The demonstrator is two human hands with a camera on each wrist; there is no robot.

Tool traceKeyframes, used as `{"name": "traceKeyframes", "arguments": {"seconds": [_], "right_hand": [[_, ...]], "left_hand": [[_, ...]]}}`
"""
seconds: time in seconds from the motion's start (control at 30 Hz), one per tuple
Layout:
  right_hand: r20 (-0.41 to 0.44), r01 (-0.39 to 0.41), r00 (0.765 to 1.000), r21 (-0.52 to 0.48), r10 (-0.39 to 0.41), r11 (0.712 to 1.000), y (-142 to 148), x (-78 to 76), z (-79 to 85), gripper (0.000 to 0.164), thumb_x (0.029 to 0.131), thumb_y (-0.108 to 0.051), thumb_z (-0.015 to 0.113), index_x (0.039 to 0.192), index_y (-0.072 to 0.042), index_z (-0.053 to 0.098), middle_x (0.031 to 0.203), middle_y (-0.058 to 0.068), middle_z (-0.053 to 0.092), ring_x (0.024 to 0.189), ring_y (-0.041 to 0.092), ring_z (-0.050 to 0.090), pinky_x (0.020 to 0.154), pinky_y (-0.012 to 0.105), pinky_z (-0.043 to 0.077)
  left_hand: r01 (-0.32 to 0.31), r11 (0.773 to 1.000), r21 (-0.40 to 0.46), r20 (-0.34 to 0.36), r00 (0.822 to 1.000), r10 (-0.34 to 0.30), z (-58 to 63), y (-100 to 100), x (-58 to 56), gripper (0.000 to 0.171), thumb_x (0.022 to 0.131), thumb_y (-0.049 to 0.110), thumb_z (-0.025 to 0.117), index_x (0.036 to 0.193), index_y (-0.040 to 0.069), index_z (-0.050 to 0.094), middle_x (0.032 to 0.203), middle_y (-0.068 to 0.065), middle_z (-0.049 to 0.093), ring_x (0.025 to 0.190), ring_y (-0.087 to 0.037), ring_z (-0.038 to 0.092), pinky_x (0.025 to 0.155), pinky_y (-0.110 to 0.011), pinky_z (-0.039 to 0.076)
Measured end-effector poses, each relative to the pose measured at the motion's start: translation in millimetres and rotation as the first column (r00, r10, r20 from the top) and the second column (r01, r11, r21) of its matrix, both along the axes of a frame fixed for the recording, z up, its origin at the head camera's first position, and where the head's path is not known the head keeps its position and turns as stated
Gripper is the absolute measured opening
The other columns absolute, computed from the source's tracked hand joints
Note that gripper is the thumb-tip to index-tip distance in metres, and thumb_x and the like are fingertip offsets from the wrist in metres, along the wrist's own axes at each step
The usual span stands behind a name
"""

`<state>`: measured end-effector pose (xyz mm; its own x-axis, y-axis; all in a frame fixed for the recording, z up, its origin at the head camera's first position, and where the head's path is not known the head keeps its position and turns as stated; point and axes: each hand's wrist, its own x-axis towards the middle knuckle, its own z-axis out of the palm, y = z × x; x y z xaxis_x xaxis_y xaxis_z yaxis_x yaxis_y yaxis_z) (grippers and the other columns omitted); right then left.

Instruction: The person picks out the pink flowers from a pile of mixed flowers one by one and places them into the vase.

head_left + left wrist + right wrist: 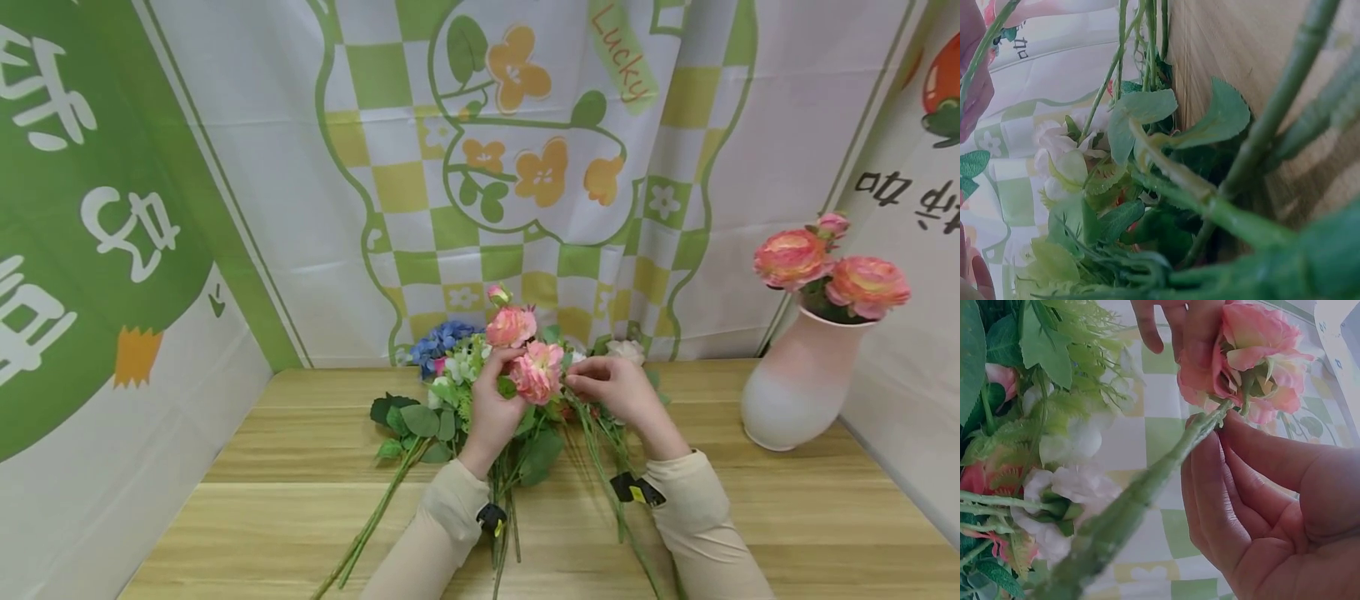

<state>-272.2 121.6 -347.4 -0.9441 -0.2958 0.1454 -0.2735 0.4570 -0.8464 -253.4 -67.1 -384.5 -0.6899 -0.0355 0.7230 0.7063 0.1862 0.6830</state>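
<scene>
Two pink artificial blooms and a bud stand over the pile of flowers in the head view. My left hand (493, 412) holds the lower pink flower (537, 372) at its left side, finger and thumb at the petals. From the right, my right hand (618, 390) reaches in beside the same bloom. Seen from the right wrist, thumb and fingertips (1207, 447) pinch the green stem (1147, 484) just under the pink bloom (1260, 356). Fingers of the left hand (1200, 331) touch its petals there. Stems and leaves (1147, 119) fill the left wrist view.
Blue flowers (442, 342), white-green blossoms (463, 362) and a pale rose (626, 350) lie around the hands on the wooden table (262, 500). Long stems (382, 504) stretch toward the front edge. A pink-white vase (798, 383) with pink flowers (870, 286) stands at right.
</scene>
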Motion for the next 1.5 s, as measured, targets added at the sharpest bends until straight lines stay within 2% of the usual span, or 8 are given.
{"name": "traceKeyframes", "arguments": {"seconds": [0.17,0.33,0.5,0.6,0.8,0.97,1.23,1.5], "right_hand": [[-0.017,0.018,1.0,0.005,-0.018,1.0,5.0,-2.1,0.0,0.024,0.091,-0.016,0.063,0.106,0.002,0.068,0.095,0.017,0.071,0.081,0.019,0.068,0.074,0.035,0.057],[-0.016,0.034,0.999,-0.004,-0.034,0.999,11.6,-4.0,1.2,0.026,0.091,-0.016,0.063,0.108,0.003,0.068,0.099,0.018,0.07,0.084,0.02,0.069,0.075,0.031,0.057],[-0.045,0.055,0.998,0.01,-0.054,0.998,17.3,-2.5,4.9,0.028,0.091,-0.02,0.064,0.108,0.003,0.068,0.099,0.018,0.07,0.083,0.021,0.069,0.075,0.032,0.057],[-0.049,0.068,0.997,0.018,-0.067,0.998,20.2,-1.3,6.4,0.029,0.091,-0.02,0.064,0.108,0.002,0.068,0.1,0.019,0.07,0.083,0.021,0.069,0.075,0.033,0.057],[-0.058,0.09,0.994,0.002,-0.089,0.996,26.1,-3.0,6.4,0.029,0.091,-0.019,0.064,0.109,0.003,0.067,0.101,0.02,0.069,0.082,0.019,0.069,0.075,0.03,0.057],[-0.055,0.106,0.993,-0.015,-0.107,0.994,31.5,-3.7,8.5,0.03,0.091,-0.019,0.063,0.111,0.004,0.066,0.103,0.021,0.069,0.083,0.019,0.069,0.076,0.032,0.057],[-0.046,0.133,0.99,-0.051,-0.136,0.99,40.2,-1.4,13.5,0.033,0.092,-0.021,0.063,0.114,0.005,0.064,0.105,0.021,0.069,0.079,0.006,0.067,0.076,0.027,0.056],[-0.063,0.171,0.983,-0.032,-0.173,0.985,48.9,-3.3,12.7,0.033,0.093,-0.023,0.062,0.114,0.002,0.065,0.103,0.019,0.07,0.076,0.001,0.064,0.075,0.028,0.056]], "left_hand": [[-0.01,1.0,-0.024,-0.027,1.0,0.009,4.4,-5.6,3.6,0.035,0.079,-0.009,0.068,0.112,-0.003,0.058,0.107,-0.018,0.06,0.09,-0.026,0.059,0.08,-0.04,0.05],[-0.011,0.999,-0.035,0.01,1.0,0.012,-2.8,-15.6,-1.9,0.035,0.079,-0.011,0.067,0.113,-0.004,0.058,0.108,-0.023,0.059,0.091,-0.042,0.058,0.083,-0.057,0.046],[-0.048,0.998,-0.039,0.063,0.997,0.05,-18.5,-28.9,-15.6,0.032,0.084,-0.004,0.067,0.114,0.004,0.061,0.111,-0.015,0.06,0.097,-0.039,0.056,0.088,-0.058,0.043],[-0.08,0.994,-0.076,0.087,0.993,0.086,-22.2,-38.6,-16.5,0.025,0.088,0.005,0.066,0.113,0.008,0.063,0.11,-0.009,0.06,0.097,-0.033,0.054,0.088,-0.054,0.042],[-0.127,0.97,-0.206,0.103,0.983,0.151,-23.0,-56.7,-16.6,0.023,0.09,0.009,0.065,0.113,0.009,0.064,0.11,-0.006,0.06,0.1,-0.03,0.052,0.089,-0.053,0.041],[-0.133,0.958,-0.253,0.137,0.976,0.171,-21.8,-69.2,-13.8,0.026,0.09,0.009,0.064,0.115,0.006,0.063,0.116,-0.009,0.06,0.107,-0.036,0.051,0.091,-0.059,0.04],[-0.141,0.926,-0.351,0.195,0.956,0.22,-22.4,-86.4,-9.1,0.034,0.093,0.016,0.061,0.127,0.009,0.059,0.134,-0.01,0.054,0.133,-0.031,0.041,0.108,-0.056,0.033],[-0.17,0.861,-0.479,0.17,0.944,0.281,-21.6,-103.2,-5.1,0.044,0.094,0.021,0.06,0.135,0.008,0.052,0.142,-0.01,0.048,0.132,-0.032,0.042,0.106,-0.057,0.034]]}}
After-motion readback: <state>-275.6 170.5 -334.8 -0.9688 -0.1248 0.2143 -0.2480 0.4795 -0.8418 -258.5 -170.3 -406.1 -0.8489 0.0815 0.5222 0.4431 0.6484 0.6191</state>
